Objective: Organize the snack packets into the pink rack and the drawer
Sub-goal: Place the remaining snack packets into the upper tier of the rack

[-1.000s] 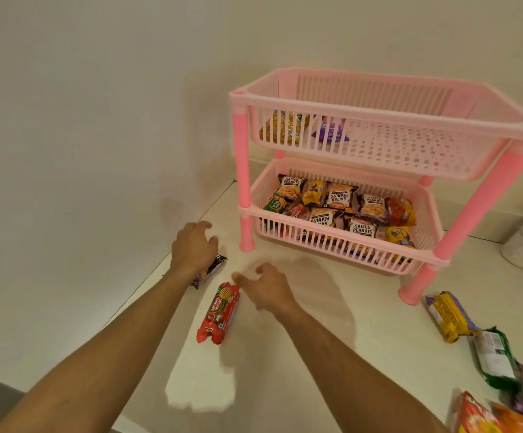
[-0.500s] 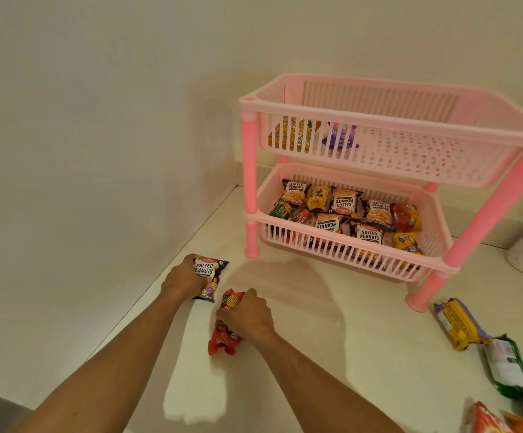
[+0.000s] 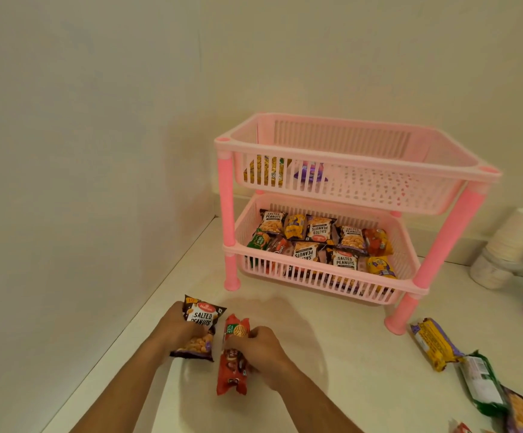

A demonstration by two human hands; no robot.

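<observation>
A pink two-tier rack [image 3: 435,232] stands in the counter's corner. Its lower basket holds several snack packets, mostly salted peanuts [image 3: 344,260]; its upper basket holds a yellow packet [image 3: 266,170] and a purple packet [image 3: 308,175] at the left. In front of the rack my left hand [image 3: 177,331] grips a dark salted peanuts packet [image 3: 202,317], held upright. Beside it my right hand [image 3: 261,345] grips a red biscuit packet [image 3: 233,367], also lifted on end. No drawer is in view.
More packets lie on the white counter at the right: a yellow one [image 3: 433,343], a green one [image 3: 480,382] and others at the frame's corner. Stacked paper cups [image 3: 505,245] lean against the back wall. A wall runs along the left.
Both hands closed on their packets and lifted them off the counter: the peanuts packet is turned up to face me, the red packet stands on end. The hands have drawn back toward me.
</observation>
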